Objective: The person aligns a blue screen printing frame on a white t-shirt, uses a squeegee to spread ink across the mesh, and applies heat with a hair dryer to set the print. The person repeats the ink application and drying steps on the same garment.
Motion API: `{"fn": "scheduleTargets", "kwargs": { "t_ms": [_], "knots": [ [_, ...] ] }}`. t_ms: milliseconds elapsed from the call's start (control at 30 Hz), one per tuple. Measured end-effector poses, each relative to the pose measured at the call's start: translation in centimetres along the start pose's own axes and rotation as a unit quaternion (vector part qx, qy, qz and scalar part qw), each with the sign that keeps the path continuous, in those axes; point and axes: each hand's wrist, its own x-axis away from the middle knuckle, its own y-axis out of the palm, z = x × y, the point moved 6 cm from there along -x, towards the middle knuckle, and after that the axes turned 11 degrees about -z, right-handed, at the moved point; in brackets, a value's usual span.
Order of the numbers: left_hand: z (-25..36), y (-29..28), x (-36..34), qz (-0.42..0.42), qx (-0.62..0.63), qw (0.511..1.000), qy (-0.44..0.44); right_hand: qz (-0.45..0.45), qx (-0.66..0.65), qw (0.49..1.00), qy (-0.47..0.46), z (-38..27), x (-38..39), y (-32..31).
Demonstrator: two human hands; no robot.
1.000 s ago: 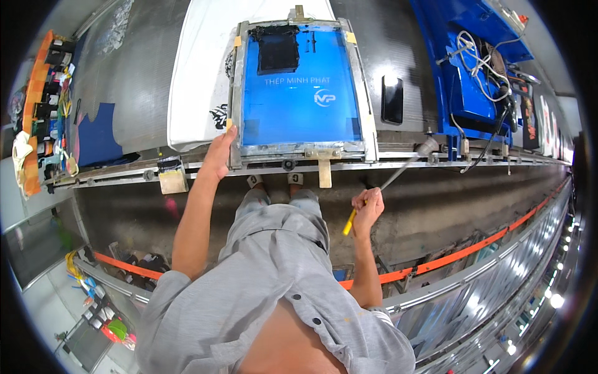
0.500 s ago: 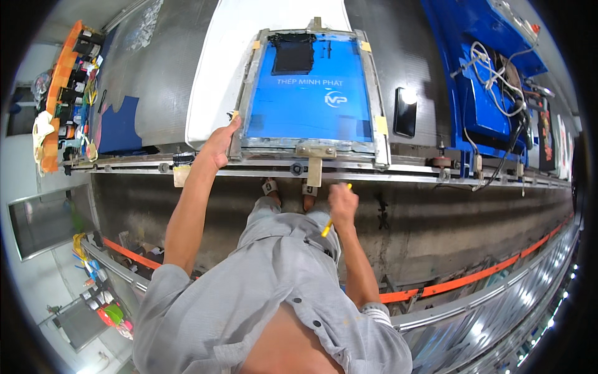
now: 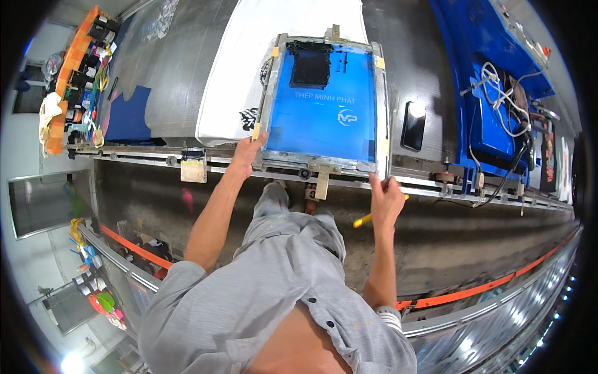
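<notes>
We've got the screen-printing frame (image 3: 271, 112) over the white fabric (image 3: 227, 81) on the long grey table (image 3: 180, 68), its near edge by the metal rail (image 3: 249, 170). Blue mesh (image 3: 311, 128) carries pale lettering and a round emblem; black ink patch (image 3: 310, 70) sits at the far left of it.

Left hand (image 3: 246, 154): fingers closed on the frame's near left corner. Right hand (image 3: 386, 198): curled round a yellow stick (image 3: 362, 221) that shows on both sides of the fist, fingertips at the near right corner — we can't tell whether they press on the frame.

Around us: black phone (image 3: 413, 128) lies on the table just right of the frame, blue machine (image 3: 492, 131) with a white cable (image 3: 496, 93) further right. Left side — pale block with a dark top (image 3: 194, 169) at the rail, navy cloth (image 3: 129, 117) beyond it.
</notes>
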Motion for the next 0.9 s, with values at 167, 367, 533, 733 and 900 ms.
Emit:
{"fn": "scheduleTargets", "kwargs": {
  "t_ms": [167, 367, 533, 733, 900],
  "knots": [
    [-1.1, 0.7, 1.6, -0.015, 0.025, 1.000, -0.009, 0.085, 0.102, 0.983, -0.129, 2.3, -7.9, 2.6],
    [-1.5, -0.7, 0.1, 0.026, -0.017, 0.997, 0.069, -0.048, 0.072, 0.996, 0.010, 2.8, -11.3, 5.9],
    [-1.3, 0.6, -3.0, 0.127, -0.216, 0.951, 0.182, 0.003, 0.111, 0.994, -0.012, 4.2, -12.8, 7.3],
    [-2.1, 1.2, -3.2, 0.214, -0.356, 0.878, 0.238, 0.041, 0.123, 0.990, -0.053, 6.5, -12.0, 8.8],
    [-2.3, 0.9, -3.0, 0.224, -0.420, 0.855, 0.208, 0.059, 0.135, 0.985, -0.085, 5.0, -11.5, 9.0]
  ]
}}
